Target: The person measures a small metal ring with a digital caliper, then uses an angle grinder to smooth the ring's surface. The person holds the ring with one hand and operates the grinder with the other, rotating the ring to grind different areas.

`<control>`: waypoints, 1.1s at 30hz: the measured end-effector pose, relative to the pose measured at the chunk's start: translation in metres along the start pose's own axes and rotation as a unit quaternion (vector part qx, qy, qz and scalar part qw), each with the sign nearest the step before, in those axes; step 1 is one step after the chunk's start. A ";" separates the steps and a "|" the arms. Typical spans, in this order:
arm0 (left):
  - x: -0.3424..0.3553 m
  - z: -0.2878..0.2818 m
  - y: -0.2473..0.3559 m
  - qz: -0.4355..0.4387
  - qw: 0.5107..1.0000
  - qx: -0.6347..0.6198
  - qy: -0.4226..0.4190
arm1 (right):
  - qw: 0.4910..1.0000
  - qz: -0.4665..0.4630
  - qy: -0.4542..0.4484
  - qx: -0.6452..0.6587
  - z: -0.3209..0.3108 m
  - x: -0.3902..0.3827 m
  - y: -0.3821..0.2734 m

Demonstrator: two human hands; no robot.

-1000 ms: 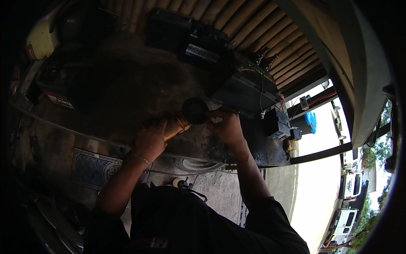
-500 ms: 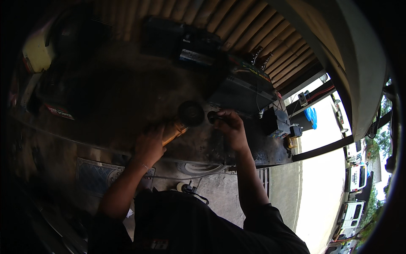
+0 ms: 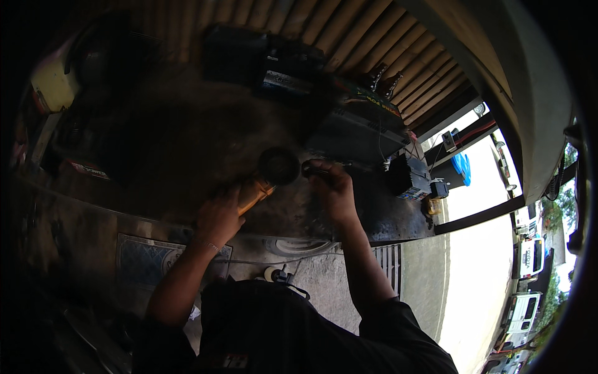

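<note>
While left hand (image 3: 219, 215) grips orange tool handle (image 3: 254, 194), right hand (image 3: 330, 187) fist-clamps dark tool (image 3: 314, 169) nr black disc (image 3: 278, 165).

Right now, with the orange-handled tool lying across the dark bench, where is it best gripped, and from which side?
Grip the orange handle, coming from the near left, as the left hand does. The handle slants up and right toward the round black head, so that end is best kept clear. The right hand holds a dark bar beside the head.

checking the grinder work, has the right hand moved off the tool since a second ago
Yes. The right hand has shifted right of the black disc, off the orange tool, toward the black box on the bench.
</note>
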State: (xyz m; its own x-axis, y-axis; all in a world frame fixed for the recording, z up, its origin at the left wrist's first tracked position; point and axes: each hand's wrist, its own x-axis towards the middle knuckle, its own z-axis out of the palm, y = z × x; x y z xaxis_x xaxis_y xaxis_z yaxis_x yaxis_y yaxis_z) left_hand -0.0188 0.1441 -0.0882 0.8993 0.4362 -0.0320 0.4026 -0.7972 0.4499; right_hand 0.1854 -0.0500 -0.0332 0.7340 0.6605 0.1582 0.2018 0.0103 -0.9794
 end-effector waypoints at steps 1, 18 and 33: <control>0.000 0.000 -0.001 0.009 1.000 -0.003 0.006 | 1.000 -0.016 -0.006 -0.016 0.000 0.001 0.001; 0.001 0.008 -0.003 0.010 1.000 -0.001 0.026 | 0.922 -0.168 0.044 -0.346 0.025 0.008 0.005; 0.002 0.007 -0.002 0.001 1.000 0.011 0.021 | 0.921 -0.167 0.019 -0.351 0.024 0.009 -0.006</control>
State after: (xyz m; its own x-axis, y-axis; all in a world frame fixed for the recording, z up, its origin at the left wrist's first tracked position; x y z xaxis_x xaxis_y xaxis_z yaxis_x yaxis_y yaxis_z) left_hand -0.0170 0.1434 -0.0955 0.8921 0.4517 0.0056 0.4056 -0.8064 0.4303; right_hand 0.1752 -0.0261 -0.0293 0.5748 0.6812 0.4533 0.7799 -0.2884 -0.5555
